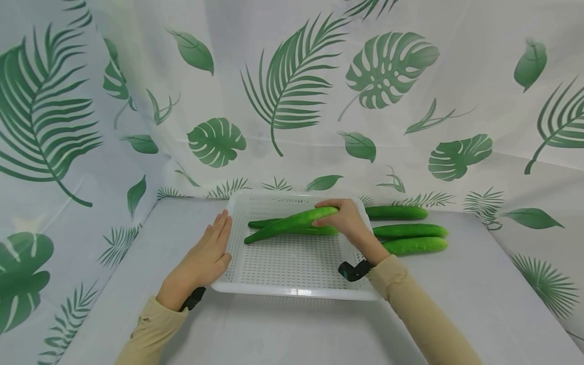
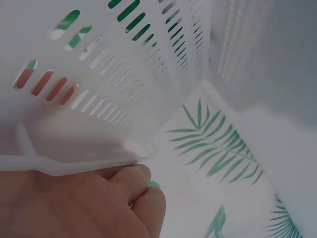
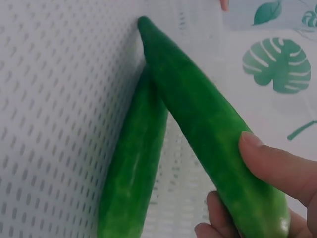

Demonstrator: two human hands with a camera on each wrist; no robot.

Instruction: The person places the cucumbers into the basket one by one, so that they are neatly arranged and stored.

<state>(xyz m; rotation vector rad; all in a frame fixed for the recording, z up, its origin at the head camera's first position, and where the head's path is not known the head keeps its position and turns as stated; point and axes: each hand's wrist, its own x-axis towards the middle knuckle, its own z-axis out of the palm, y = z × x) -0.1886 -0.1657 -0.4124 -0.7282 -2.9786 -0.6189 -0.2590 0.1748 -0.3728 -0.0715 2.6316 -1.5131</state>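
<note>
We see the right hand pinching a cucumber over a second cucumber in the basket, while the left hand, its fingers straight and close together, rests against the basket's left side.

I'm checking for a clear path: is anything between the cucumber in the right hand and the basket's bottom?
Yes, partly: another cucumber lies in the basket, passing beneath the held cucumber where the two cross in the head view. Nearer the person, nothing visible lies on the middle of the bottom.
</note>
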